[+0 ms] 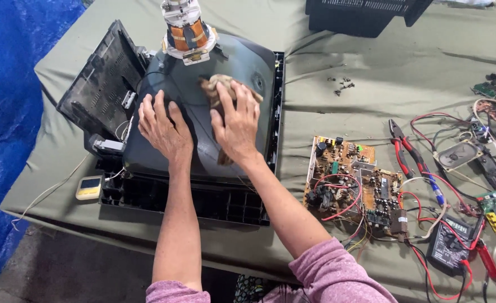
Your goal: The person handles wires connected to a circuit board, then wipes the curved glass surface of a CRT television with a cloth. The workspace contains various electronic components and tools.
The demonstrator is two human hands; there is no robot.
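A dark grey picture tube [248,67] lies face down in its black front frame [203,205] on a table. Its neck with a copper-wound coil [186,31] points up at the top. My left hand [162,126] rests flat on the back of the tube, fingers spread. My right hand [238,120] presses a brownish rag [217,84] against the glass to the right of the left hand. Part of the rag hangs out below my palm.
A black rear cover [99,78] leans at the tube's left. A brown circuit board [351,185] with red wires lies to the right, then red-handled pliers [405,148], a multimeter [450,244], more boards and wires. Loose screws [342,85] and a black crate [365,14] lie farther back.
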